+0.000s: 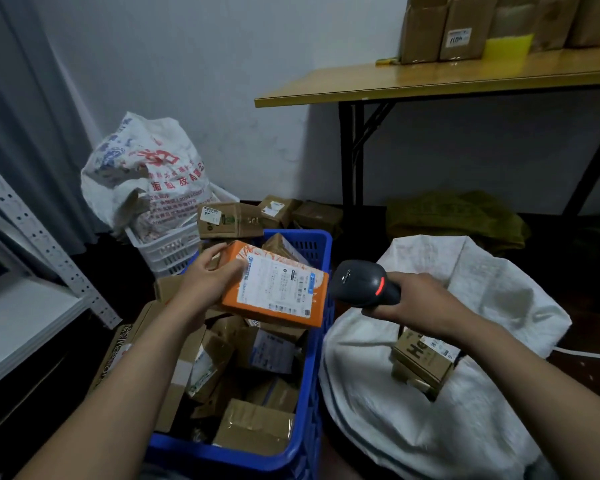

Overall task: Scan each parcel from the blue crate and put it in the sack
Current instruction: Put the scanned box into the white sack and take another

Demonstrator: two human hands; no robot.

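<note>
I am holding a parcel [274, 289] in my left hand [205, 282] over the crate [311, 375], gripping the scanner [361, 282] in my right hand [420, 299] just right of it, sack [378, 410] lying right of the crate, box [420, 362] sitting inside, table [430, 81] standing behind.

2 bare forearms are extended forward from the lower corners of the view. The left hand [208, 282] is held up, its fingers gripped on the left edge of an orange parcel [278, 289]. The right hand [420, 299] is wrapped round the handle of a barcode scanner [361, 282], knuckles turned upward.
</note>
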